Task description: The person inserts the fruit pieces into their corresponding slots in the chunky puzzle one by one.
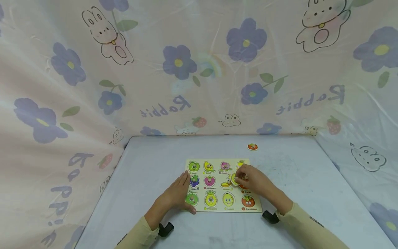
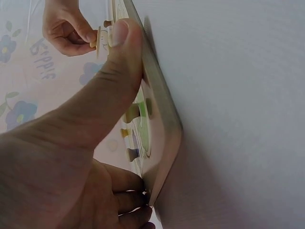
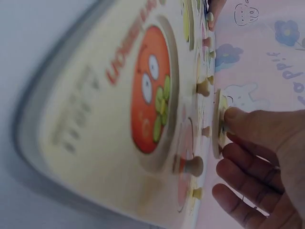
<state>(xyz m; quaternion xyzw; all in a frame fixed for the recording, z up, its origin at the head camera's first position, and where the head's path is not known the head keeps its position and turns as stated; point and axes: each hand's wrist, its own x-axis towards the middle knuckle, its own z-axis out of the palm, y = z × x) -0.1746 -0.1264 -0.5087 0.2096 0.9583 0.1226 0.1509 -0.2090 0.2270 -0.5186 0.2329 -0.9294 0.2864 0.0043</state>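
A wooden fruit puzzle board point(image 1: 218, 209) lies flat on the table, most of its pictures bearing knobs. My left hand point(image 1: 175, 193) rests at its near left corner, thumb extended along the front side and fingertips against the left edge. Above the right part of the board, my right hand point(image 1: 255, 180) pinches a yellow puzzle piece point(image 1: 234, 179) by its knob. That piece point(image 3: 220, 119) is tilted on edge in the right wrist view. The lemon picture point(image 1: 228, 199) and the persimmon picture point(image 1: 248, 201) in the front row show no knobs. The right hand hides part of the orange.
A loose persimmon piece point(image 1: 253, 147) lies on the white table point(image 1: 149, 166) behind the board's right side. Patterned curtains point(image 1: 214, 79) hang round the back and sides. Black wrist-worn parts point(image 1: 166, 229) show at both cuffs.
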